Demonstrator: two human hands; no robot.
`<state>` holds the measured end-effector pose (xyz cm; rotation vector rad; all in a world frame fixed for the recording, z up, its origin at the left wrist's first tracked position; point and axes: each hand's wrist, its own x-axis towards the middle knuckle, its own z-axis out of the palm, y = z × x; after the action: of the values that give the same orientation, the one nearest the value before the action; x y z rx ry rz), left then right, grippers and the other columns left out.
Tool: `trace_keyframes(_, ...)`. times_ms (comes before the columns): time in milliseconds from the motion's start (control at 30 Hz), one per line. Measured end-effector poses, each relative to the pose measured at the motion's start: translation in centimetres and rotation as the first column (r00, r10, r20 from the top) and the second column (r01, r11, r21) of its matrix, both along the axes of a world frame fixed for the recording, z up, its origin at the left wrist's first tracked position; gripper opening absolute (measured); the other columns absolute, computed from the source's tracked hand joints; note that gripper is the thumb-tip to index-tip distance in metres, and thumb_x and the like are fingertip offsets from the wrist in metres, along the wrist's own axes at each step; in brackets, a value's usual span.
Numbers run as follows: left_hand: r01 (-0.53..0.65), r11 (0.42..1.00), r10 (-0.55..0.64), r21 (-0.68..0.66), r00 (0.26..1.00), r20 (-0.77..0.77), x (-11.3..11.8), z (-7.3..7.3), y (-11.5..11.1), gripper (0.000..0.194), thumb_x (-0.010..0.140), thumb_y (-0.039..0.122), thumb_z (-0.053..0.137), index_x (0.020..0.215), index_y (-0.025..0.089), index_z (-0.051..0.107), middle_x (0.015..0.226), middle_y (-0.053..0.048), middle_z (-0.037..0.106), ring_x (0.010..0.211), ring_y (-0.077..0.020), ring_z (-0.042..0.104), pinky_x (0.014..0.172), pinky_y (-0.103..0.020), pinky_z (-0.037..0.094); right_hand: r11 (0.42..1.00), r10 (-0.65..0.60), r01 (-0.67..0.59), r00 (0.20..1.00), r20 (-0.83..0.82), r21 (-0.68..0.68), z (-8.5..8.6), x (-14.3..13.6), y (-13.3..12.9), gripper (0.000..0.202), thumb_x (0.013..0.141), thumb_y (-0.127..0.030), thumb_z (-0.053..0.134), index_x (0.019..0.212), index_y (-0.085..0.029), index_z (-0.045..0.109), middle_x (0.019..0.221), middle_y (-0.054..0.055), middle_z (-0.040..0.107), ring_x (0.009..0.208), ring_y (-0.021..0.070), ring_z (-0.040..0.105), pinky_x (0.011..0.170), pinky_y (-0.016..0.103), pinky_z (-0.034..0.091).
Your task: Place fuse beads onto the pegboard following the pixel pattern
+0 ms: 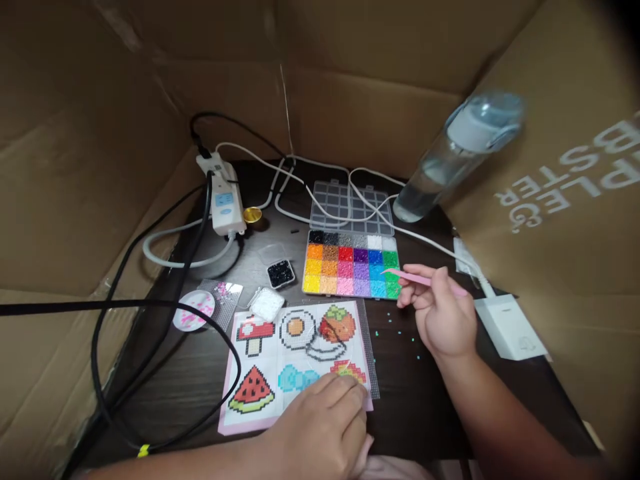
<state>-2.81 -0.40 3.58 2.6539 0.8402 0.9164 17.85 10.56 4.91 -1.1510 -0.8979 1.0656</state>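
Tweezers (420, 278) sat clamped in my right hand (445, 317); I couldn't tell whether my left hand (327, 420) gripped anything. Work seemed unfinished, teal beads (377, 333) loose beside the pattern sheet (250, 422).

Your left hand (327, 417) sits low centre, back up, fingers bent; left forearm (240, 457) nearly level. Your right hand (443, 310) pinches, further forward; right forearm (503, 413) slants in.
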Motion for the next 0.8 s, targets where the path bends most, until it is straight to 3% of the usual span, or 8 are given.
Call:
trace_keyframes(133,0.033,0.995,-0.038,0.089,0.998,0.054,0.4,-0.4,0.6,0.013,0.09,0.011,0.055,0.081,0.014,0.064,0.082,-0.007,0.069,0.081,-0.0197,0.066,0.079,-0.033,0.06,1.0,0.015,-0.014,0.997,0.069,-0.011,0.3,-0.2,0.5,0.033,0.093,-0.047,0.062,0.097,-0.016,0.073,0.072,0.003,0.071,0.05,0.0118,0.061,0.048,0.026,0.049)
trace_keyframes(267,0.045,0.994,-0.06,0.1,0.987,0.151,1.3,-2.4,1.0,0.025,0.101,0.016,0.041,0.097,0.011,0.065,0.073,-0.004,0.064,0.069,-0.0138,0.062,0.071,-0.022,0.058,0.996,-0.019,-0.012,0.943,0.331,0.091,1.5,-0.2,1.1,0.028,0.092,-0.043,0.064,0.096,-0.016,0.074,0.062,0.002,0.069,0.064,0.0177,0.07,0.06,0.029,0.057)
trace_keyframes(333,0.047,0.993,-0.069,0.104,0.973,0.221,1.6,-3.6,1.0,0.032,0.104,0.018,0.033,0.096,0.012,0.064,0.073,-0.004,0.063,0.067,-0.0136,0.061,0.068,-0.022,0.057,0.993,-0.035,-0.017,0.906,0.423,0.12,2.2,-0.1,1.7,0.028,0.091,-0.041,0.066,0.102,-0.017,0.074,0.07,0.004,0.074,0.066,0.0182,0.071,0.063,0.031,0.06)
trace_keyframes(467,0.102,0.993,-0.113,0.052,0.944,0.311,1.8,-5.0,0.7,0.026,0.102,0.017,0.037,0.093,0.013,0.061,0.074,-0.004,0.059,0.067,-0.0143,0.058,0.069,-0.024,0.055,0.986,0.051,-0.13,0.835,0.549,0.106,3.0,0.0,3.0,0.027,0.089,-0.04,0.067,0.099,-0.017,0.076,0.086,0.008,0.077,0.072,0.0191,0.073,0.066,0.033,0.062)
trace_keyframes(567,0.125,0.992,-0.125,0.022,0.935,0.333,1.6,-5.1,0.7,0.028,0.103,0.017,0.036,0.087,0.015,0.058,0.069,-0.002,0.055,0.063,-0.0133,0.053,0.065,-0.023,0.053,0.977,0.058,-0.161,0.829,0.557,0.138,2.5,-0.6,3.6,0.024,0.092,-0.038,0.064,0.097,-0.019,0.078,0.098,0.009,0.075,0.078,0.0186,0.073,0.064,0.032,0.062)
trace_keyframes(667,0.112,0.993,-0.093,-0.039,0.938,0.333,1.7,-5.0,0.8,0.033,0.104,0.022,0.033,0.08,0.018,0.055,0.065,0.0,0.051,0.058,-0.0124,0.047,0.057,-0.022,0.048,0.974,0.062,-0.167,0.844,0.533,0.152,1.6,-1.7,3.6,0.021,0.092,-0.034,0.064,0.101,-0.021,0.078,0.113,0.01,0.072,0.086,0.0189,0.073,0.072,0.034,0.063)
trace_keyframes(800,0.121,0.993,-0.115,-0.004,0.947,0.299,2.1,-5.2,0.7,0.033,0.101,0.013,0.039,0.07,0.021,0.047,0.064,0.003,0.05,0.056,-0.0109,0.044,0.058,-0.025,0.044,0.982,0.082,-0.157,0.851,0.519,0.103,0.3,-3.0,3.5,0.019,0.091,-0.032,0.065,0.098,-0.021,0.079,0.105,0.009,0.077,0.088,0.0212,0.075,0.083,0.039,0.064)
